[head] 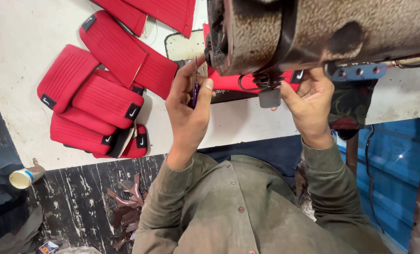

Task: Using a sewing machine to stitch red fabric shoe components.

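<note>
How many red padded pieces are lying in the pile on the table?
8 red padded pieces at least: two at the table's top edge, two slanting below them, four stacked nearer the person. Others may hide underneath. One more lies under the sewing machine, between the left hand and right hand.

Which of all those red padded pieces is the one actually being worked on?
The red piece under the sewing machine, held between left hand and right hand; the others lie stacked aside, untouched.
</note>
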